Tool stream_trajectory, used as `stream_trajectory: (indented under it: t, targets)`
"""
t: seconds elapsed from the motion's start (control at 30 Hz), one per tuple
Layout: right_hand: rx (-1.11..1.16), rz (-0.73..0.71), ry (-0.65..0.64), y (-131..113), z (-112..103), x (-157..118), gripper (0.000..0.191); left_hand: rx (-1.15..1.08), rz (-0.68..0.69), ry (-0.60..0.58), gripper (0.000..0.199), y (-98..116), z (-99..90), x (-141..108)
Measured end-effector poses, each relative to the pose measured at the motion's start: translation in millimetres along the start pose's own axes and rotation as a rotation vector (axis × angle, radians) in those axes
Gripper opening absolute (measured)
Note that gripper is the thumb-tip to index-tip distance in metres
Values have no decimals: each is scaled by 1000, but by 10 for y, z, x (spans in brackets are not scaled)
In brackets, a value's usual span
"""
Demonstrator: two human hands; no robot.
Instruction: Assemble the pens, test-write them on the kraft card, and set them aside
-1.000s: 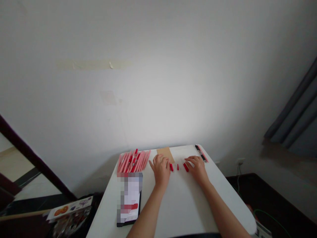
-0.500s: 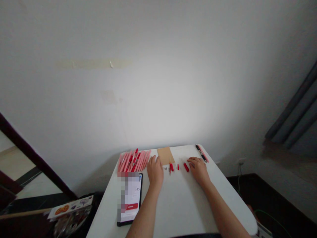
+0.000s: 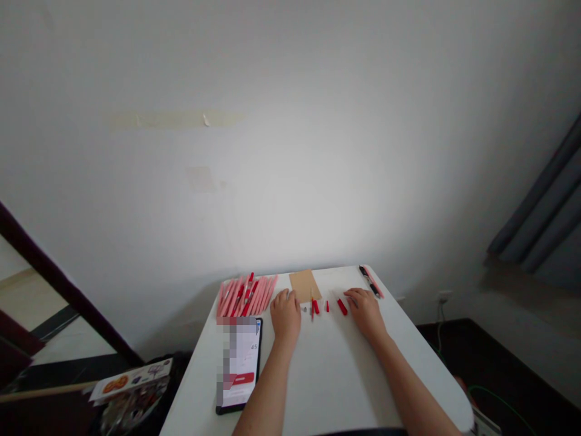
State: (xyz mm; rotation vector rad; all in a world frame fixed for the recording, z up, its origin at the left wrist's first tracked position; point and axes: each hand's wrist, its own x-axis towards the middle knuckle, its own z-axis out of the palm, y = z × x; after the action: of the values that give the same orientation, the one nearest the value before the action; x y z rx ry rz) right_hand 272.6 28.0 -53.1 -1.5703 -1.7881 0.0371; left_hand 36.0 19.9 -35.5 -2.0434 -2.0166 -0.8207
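Observation:
Palm down on the white table (image 3: 331,375), my left hand (image 3: 285,315) rests with its fingers slightly apart, beside a brown card (image 3: 305,286). My right hand (image 3: 364,310) lies on the table too, fingers a little spread, just right of a red pen part (image 3: 342,307). Between the hands are a short red piece (image 3: 316,306), a smaller red piece (image 3: 327,306), a thin refill-like piece (image 3: 311,309) and a tiny grey piece (image 3: 305,309). Neither hand visibly holds anything.
Left of my left hand lie several pink and red pens (image 3: 247,295), with a phone (image 3: 239,366) in front of them. Black and pink pens (image 3: 371,281) lie at the back right corner. A wall (image 3: 290,151) rises behind the table; a bin (image 3: 136,399) stands at lower left.
The fingers of my left hand have drawn in slightly and lowered. My right hand and the pieces on the table stay in place; the view has shifted slightly.

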Motion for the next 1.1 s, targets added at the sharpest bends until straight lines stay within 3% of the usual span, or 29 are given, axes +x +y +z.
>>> stream_trajectory:
  t: [0.17,0.33,0.73,1.1]
  targets:
    - [92,-122,54,-105,-20,2,23,-2,3,1,30,-4,-4,-1]
    - [96,-190,-11,-276,-44,-44,16,-4,2,15,30,-4,-10,0]
    - [45,-148,-69,-340,-30,-65,12,-1,3,26,30,-4,-2,1]
    - [81,-139,50,-267,-7,-47,14,-51,-12,59,29,1,-56,29]
